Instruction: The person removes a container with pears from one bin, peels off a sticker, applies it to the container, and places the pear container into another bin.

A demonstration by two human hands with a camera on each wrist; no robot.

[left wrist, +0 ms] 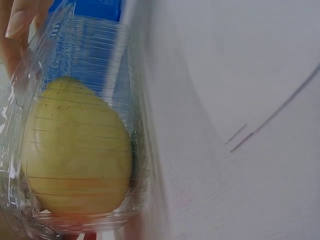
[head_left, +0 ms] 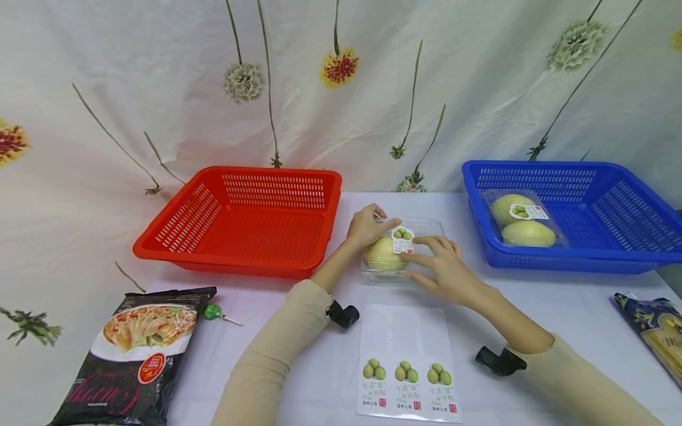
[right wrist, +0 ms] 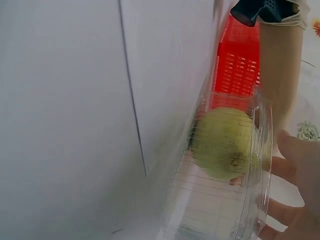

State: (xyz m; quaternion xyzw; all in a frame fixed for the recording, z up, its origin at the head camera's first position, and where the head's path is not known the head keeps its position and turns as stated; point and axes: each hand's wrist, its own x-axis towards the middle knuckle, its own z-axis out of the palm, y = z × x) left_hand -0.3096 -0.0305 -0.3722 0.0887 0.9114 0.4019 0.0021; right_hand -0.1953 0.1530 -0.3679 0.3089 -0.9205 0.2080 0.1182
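Observation:
A clear plastic clamshell box (head_left: 428,228) lies in front of me between the two baskets, with a pale yellow-green pear (head_left: 380,253) in its left part. On its lid is a white label (head_left: 402,241) printed with green pears. My left hand (head_left: 367,226) reaches over the box's far left corner, thumb at the label's top edge. From the right, my right hand (head_left: 441,264) spreads its fingers over the lid, fingertips at the label's right side. Both wrist views show the pear through the ribbed box wall; the label is hidden there.
A label sheet (head_left: 405,331) with three pear labels lies nearer me. Left stand a red basket (head_left: 256,236), a black noodle packet (head_left: 133,355) and a green lollipop (head_left: 213,312). Right are a blue basket (head_left: 575,254) holding a labelled two-pear box (head_left: 524,222) and a dark packet (head_left: 658,331).

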